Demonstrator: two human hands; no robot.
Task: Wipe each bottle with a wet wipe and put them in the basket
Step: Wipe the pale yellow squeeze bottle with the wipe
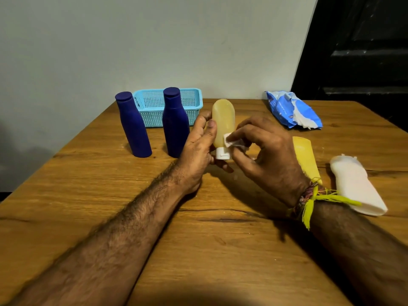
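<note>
My left hand grips a translucent amber bottle, held cap-down above the table, its white cap at the bottom. My right hand pinches a small white wet wipe against the bottle's lower side. Two dark blue bottles stand upright at the left, in front of a light blue basket by the wall. A yellow bottle lies behind my right wrist, and a white bottle lies on its side at the right.
A blue pack of wet wipes lies open at the back right, with a wipe sticking out. The wooden table reaches the pale wall at the back. A dark area stands beyond the table's right edge.
</note>
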